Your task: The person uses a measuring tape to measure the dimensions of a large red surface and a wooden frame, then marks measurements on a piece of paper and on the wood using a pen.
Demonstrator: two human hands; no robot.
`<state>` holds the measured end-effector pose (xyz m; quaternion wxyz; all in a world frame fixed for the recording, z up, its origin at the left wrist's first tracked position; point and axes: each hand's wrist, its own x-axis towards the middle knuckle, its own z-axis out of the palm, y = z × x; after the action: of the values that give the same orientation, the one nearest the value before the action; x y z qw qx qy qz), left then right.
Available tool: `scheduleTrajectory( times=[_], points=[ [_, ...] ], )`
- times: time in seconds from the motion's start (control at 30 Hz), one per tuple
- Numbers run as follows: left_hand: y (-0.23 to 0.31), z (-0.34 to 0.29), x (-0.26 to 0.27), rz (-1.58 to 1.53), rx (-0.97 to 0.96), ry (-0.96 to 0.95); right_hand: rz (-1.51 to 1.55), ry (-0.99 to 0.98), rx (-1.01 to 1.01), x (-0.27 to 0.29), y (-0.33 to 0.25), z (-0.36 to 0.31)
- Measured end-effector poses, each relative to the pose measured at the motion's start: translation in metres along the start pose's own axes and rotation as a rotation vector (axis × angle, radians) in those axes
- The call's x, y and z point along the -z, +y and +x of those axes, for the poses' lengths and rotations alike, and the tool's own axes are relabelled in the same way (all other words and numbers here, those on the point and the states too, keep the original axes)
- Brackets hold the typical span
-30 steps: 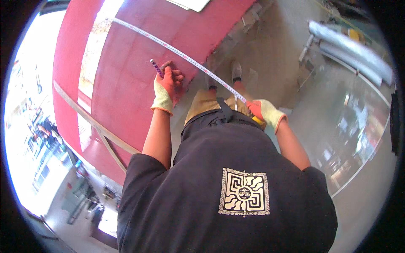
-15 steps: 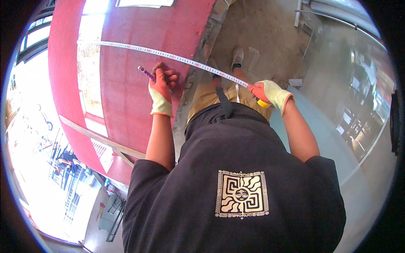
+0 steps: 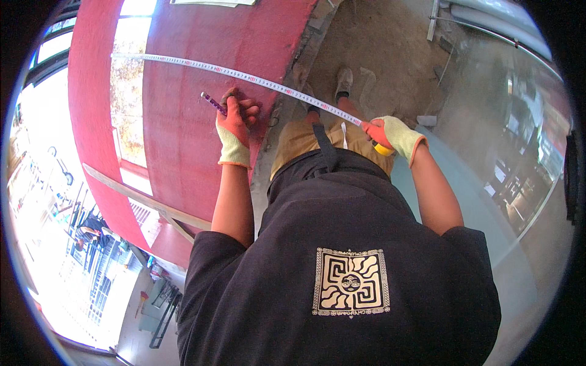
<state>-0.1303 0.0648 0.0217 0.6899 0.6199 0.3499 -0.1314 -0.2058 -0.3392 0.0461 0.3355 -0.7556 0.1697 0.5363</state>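
Against the fingers (image 3: 373, 130) of the right hand (image 3: 392, 135), the white measuring tape (image 3: 244, 76)

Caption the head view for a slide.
Left hand holding a pen or pencil, right hand holding a tape measure stretched across a red surface.

White tape blade (image 3: 270, 84) with black and red marks, yellow case (image 3: 383, 149), purple pen (image 3: 213, 103), orange-and-cream gloves (image 3: 234, 145), red surface (image 3: 183, 122)
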Motion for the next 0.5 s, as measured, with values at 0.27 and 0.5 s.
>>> scheduleTrajectory(
  times=[0.27, 0.5],
  points=[
    [-0.001, 0.003, 0.0, -0.022, -0.017, -0.012, 0.082, -0.017, -0.02, -0.001, 0.006, 0.002],
    [-0.004, 0.004, 0.003, -0.003, -0.016, 0.0, 0.146, -0.006, 0.043, -0.003, 0.005, 0.002]
  ],
)
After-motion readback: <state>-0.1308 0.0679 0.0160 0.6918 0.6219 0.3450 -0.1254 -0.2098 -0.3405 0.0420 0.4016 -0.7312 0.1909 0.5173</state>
